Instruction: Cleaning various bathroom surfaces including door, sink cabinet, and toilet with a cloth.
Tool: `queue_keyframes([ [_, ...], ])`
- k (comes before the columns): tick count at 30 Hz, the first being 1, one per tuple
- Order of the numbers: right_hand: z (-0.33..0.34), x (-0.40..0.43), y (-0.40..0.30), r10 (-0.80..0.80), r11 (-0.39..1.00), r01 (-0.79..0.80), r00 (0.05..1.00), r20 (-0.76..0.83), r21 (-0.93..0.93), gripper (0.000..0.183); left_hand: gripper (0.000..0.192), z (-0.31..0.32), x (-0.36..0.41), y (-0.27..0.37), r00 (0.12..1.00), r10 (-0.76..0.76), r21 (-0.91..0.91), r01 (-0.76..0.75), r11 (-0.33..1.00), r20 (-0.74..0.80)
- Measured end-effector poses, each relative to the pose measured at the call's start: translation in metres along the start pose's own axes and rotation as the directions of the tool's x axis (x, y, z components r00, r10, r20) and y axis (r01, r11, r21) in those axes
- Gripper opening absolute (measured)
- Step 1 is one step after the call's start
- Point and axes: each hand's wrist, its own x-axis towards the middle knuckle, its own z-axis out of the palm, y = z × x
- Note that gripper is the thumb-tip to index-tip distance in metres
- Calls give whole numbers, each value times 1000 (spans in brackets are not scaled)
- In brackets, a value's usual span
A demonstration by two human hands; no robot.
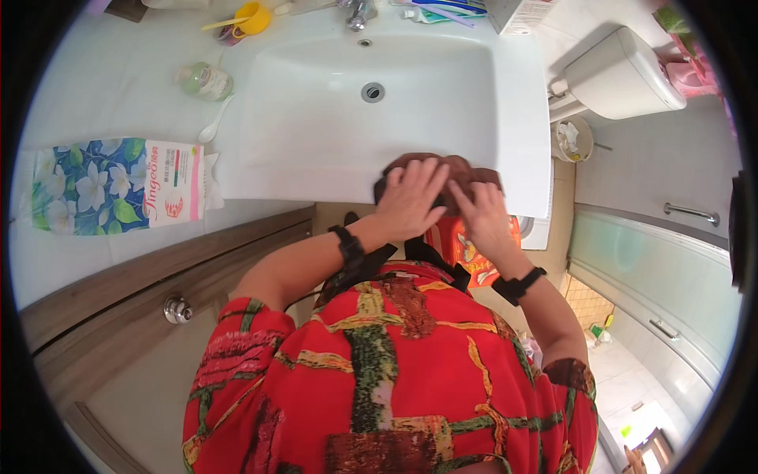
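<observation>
A soft dark brown item (459, 172), perhaps cloth or leather, is bunched over the front rim of the white washbasin (308, 142), right of the middle. My left hand (414, 192) holds its left part, fingers spread over the top and thumb pointing right. My right hand (488, 222) grips its right part with bent fingers. Parts of the item are hidden under both hands. Below the right hand, between basin and body, shows a red printed packet (468, 252); what supports it is hidden. Both wrists wear black bands.
A floral tissue packet (112, 186), a white spoon (216, 121), a green bottle (207, 82) and a yellow cup (253, 19) lie left of the basin. Behind it are a tap (357, 16) and toothpaste tubes (441, 12). A toilet cistern (622, 74) and waste bin (572, 139) are right.
</observation>
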Motion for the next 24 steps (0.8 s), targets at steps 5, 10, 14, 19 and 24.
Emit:
queue_keyframes([
  [5,-27,-34,52,144,989,-144,990,-2,-15,55,73,42,67,21,980,193,-114,-198,974,-50],
  [10,-39,14,78,-43,990,60,990,132,-131,44,63,58,99,-17,957,89,-314,2,949,276],
  [14,-25,78,87,-116,986,150,933,341,-74,23,53,65,116,-66,821,118,-412,152,898,559],
  [19,40,124,101,-256,884,439,738,625,-157,19,62,91,114,-111,632,-39,-57,130,990,774],
  [24,72,163,114,-144,834,453,728,670,-314,36,73,47,131,-120,480,-371,131,461,878,795],
])
